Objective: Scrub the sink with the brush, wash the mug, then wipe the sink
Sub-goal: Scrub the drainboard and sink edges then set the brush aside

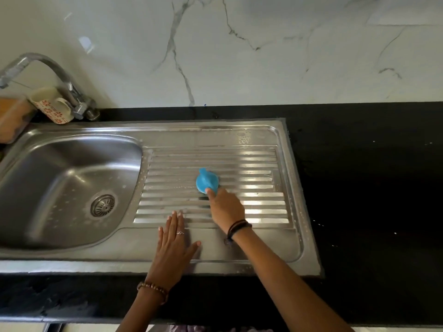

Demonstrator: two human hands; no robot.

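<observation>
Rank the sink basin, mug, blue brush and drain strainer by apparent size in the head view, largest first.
1. Sink basin
2. Mug, though it sits farther from the camera, so its lead over the brush is unsure
3. Blue brush
4. Drain strainer

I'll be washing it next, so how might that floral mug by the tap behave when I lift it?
The mug looks ceramic, so probably rigid, fairly heavy for its size and breakable against the steel sink. It leans tilted beside the tap, so it may shift or roll once nudged. Its glazed surface would likely turn slippery when wet; the handle seems the safer hold.
</observation>
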